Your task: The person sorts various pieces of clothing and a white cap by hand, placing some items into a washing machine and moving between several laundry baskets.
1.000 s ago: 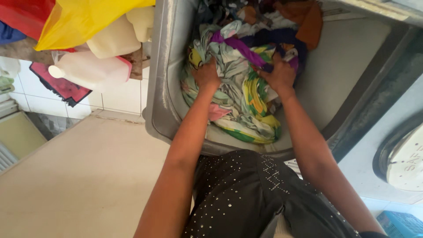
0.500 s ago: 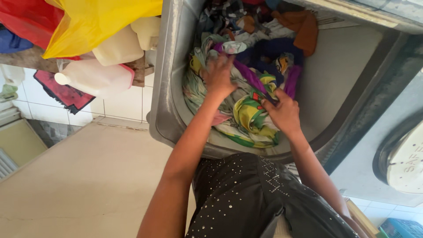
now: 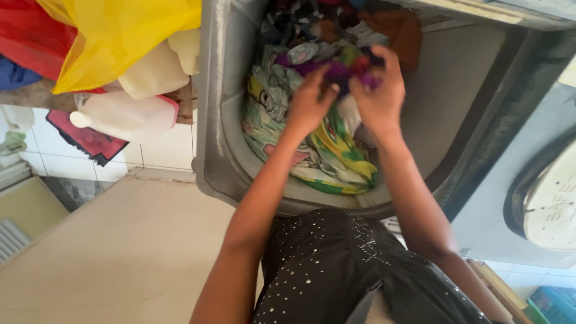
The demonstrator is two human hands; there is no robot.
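Note:
A grey tub (image 3: 223, 150) holds a heap of wet clothes. A green, yellow and white patterned cloth (image 3: 336, 159) lies at the near side of the heap, and dark and orange garments (image 3: 403, 27) are piled at the far side. My left hand (image 3: 309, 102) and my right hand (image 3: 379, 90) are close together on top of the heap. Both grip a bunched purple and multicoloured piece of cloth (image 3: 339, 69) between them.
Left of the tub are a yellow plastic bag (image 3: 120, 36), a red bag (image 3: 30, 33) and pale plastic jugs (image 3: 129, 111) on a ledge above a white tiled wall. A beige floor (image 3: 120, 252) lies below. A round appliance lid (image 3: 549, 198) is at the right.
My hands have come off the patterned cloth at the near side, moved toward the far side of the heap, drawn together, and taken hold of the purple cloth.

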